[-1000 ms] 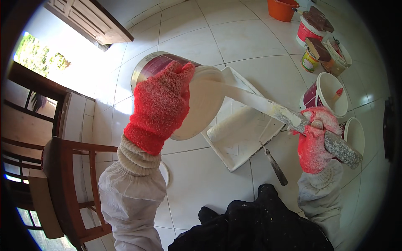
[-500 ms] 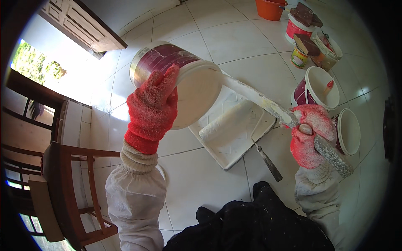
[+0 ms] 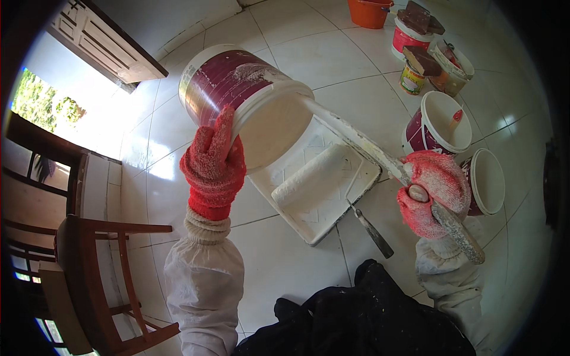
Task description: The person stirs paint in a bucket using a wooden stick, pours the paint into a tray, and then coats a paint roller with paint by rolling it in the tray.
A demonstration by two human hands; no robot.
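My left hand (image 3: pixel 214 160), in a red knit glove, grips a white and maroon paint bucket (image 3: pixel 237 83) near its rim. The bucket lies tipped on its side in the air, its mouth toward the paint tray (image 3: pixel 320 224). White paint coats the inside. In my right hand (image 3: pixel 436 190), also red-gloved and smeared white, is a long paint-caked stick (image 3: pixel 365 142). The stick's far end reaches the bucket's mouth. Below, a paint roller (image 3: pixel 312 173) coated in white rests in the tray, its dark handle (image 3: pixel 375 235) sticking out over the near edge.
To the right stand two open maroon-and-white buckets (image 3: pixel 445 121) (image 3: pixel 488 181). Farther back are a small yellow can (image 3: pixel 411 80), a tub of tools (image 3: pixel 451 65), a red-and-white bucket (image 3: pixel 409 40) and an orange bucket (image 3: pixel 368 13). A wooden chair (image 3: pixel 124 285) is at left.
The bucket has tilted, and more of its maroon side shows. My right hand and the stick have shifted a little left and down. The view has moved slightly.
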